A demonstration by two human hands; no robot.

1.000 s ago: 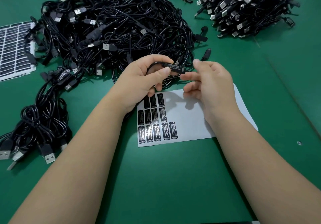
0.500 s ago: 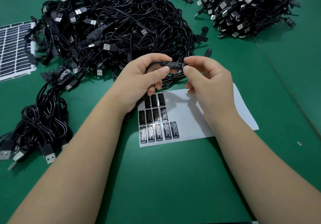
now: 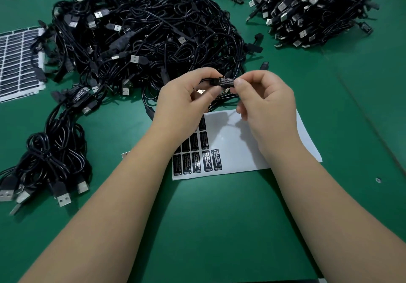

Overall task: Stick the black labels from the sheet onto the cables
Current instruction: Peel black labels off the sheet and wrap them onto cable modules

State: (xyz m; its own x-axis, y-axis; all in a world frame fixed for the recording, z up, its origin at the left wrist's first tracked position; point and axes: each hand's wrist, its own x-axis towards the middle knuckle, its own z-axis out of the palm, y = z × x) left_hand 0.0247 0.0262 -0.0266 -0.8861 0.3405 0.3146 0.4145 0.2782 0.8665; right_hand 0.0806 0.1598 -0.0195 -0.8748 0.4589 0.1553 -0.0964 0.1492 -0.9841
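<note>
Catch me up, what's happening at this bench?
A person is labelling cables by hand. The left hand grips a small black controller block on one cable, and the right hand pinches its other end, with a black label already on its face. The label sheet lies below the hands, a dozen or so labels left. A big cable pile sits behind.

- Two forearms are seen entering from the lower edge, bare from elbow to wrist; no sleeves are worn within view.
- Left hand [image 3: 182,102]: ungloved, no ring or band is seen.
- Right hand [image 3: 267,102]: ungloved, nails are kept short and unpainted; the wrist is bare.
</note>
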